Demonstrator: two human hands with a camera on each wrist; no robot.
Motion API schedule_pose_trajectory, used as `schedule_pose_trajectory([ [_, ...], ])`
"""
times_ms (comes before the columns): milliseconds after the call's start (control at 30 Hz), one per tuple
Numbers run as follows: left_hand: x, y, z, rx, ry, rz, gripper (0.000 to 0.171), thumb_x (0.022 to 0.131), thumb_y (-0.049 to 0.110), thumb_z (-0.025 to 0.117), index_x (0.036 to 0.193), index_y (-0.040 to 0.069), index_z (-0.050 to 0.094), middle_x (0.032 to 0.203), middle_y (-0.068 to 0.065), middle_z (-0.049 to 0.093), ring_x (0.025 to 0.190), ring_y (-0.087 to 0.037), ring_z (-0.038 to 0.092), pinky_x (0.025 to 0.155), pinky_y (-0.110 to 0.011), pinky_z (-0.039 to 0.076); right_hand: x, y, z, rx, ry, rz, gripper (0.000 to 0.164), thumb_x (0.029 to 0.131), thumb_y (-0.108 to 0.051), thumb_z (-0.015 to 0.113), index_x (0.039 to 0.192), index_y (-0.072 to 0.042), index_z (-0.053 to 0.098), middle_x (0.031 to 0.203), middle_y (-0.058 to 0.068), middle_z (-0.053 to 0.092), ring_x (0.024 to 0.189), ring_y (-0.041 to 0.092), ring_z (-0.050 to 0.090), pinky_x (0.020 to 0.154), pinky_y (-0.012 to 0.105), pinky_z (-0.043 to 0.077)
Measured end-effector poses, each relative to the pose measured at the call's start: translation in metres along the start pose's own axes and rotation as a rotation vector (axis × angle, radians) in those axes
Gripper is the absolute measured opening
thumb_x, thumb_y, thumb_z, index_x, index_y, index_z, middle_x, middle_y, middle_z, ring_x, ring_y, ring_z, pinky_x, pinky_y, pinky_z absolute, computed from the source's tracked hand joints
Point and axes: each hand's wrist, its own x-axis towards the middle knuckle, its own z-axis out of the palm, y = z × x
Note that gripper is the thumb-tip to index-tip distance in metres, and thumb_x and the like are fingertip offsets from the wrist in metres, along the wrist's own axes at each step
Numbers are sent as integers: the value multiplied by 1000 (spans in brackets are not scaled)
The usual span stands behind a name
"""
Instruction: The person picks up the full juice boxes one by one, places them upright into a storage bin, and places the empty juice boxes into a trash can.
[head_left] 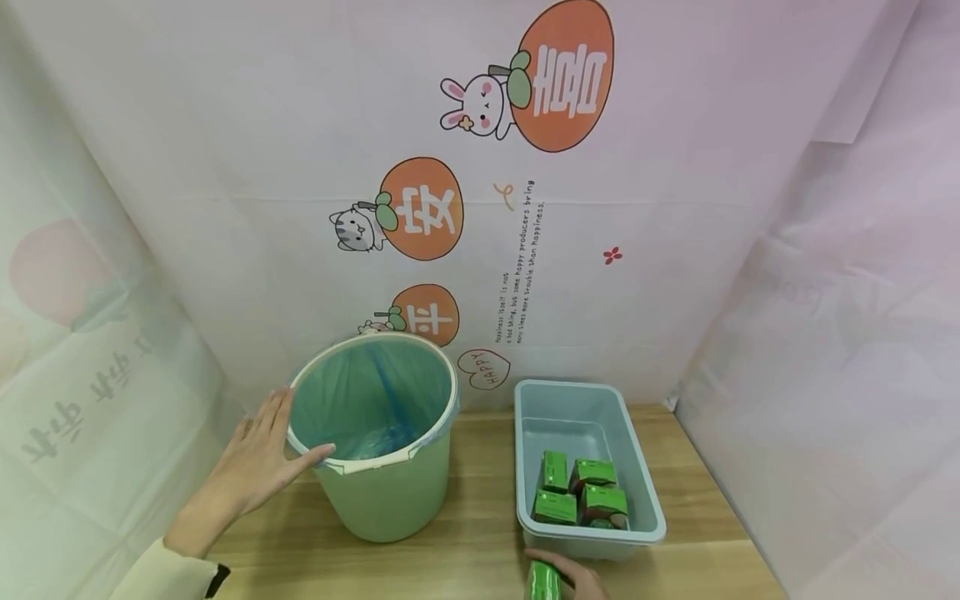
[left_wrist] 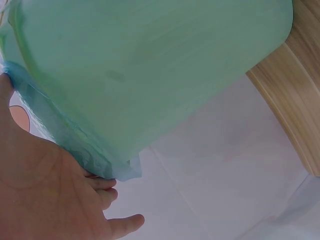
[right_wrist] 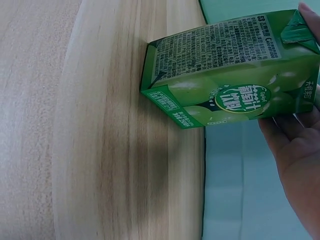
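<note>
My left hand rests against the rim of a pale green bin, its fingers spread along the left side and its thumb along the front. A thin blue liner is folded over that rim, close to the palm in the left wrist view. My right hand grips a green grape juice box near one end, just in front of the light blue basin. Tilted over the wooden surface, the box shows its printed sides in the right wrist view. Several green boxes lie in the basin.
Bin and basin stand apart on a wooden tabletop. White printed sheets enclose the back and both sides. The basin's far end touches or nearly touches the back sheet.
</note>
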Motion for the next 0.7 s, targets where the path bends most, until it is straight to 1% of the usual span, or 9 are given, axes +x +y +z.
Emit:
schedule_pose_trajectory([
  [133, 0, 0, -1, -3, 1, 0, 117, 98, 70, 58, 166, -8, 2, 171, -33, 6, 158, -51, 6, 119, -78, 10, 1, 0, 1, -12, 16, 4, 61, 86, -25, 89, 138, -2, 68, 132, 1, 72, 115, 1, 62, 92, 23, 50],
  [233, 0, 1, -1, -3, -2, -4, 117, 98, 70, 58, 166, -8, 2, 172, -33, 6, 158, -51, 5, 119, -78, 10, 0, -1, 0, -12, 7, 24, 62, 86, -28, 89, 138, -2, 68, 131, 3, 73, 114, 2, 62, 91, 23, 50],
  [467, -2, 3, -2, -11, -9, -8, 117, 98, 69, 59, 166, -9, 2, 172, -32, 5, 158, -50, 5, 119, -78, 11, -1, -2, -2, 10, -32, 44, 67, 88, -34, 87, 142, -2, 65, 136, 12, 69, 117, 3, 60, 93, 26, 50],
  [533, -1, 3, -2, -10, -7, -5, 117, 99, 69, 59, 165, -9, 2, 171, -33, 5, 158, -51, 5, 118, -79, 11, 0, -2, -1, 8, -37, 36, 68, 88, -34, 87, 144, -1, 64, 137, 13, 68, 118, 3, 59, 94, 27, 50],
  [700, 0, 1, -2, 7, 1, 2, 116, 99, 67, 59, 165, -10, 3, 171, -34, 6, 158, -52, 6, 117, -79, 13, -1, -2, -1, 15, -41, 22, 64, 91, -29, 84, 146, -1, 62, 140, 14, 66, 121, 0, 57, 94, 27, 49],
])
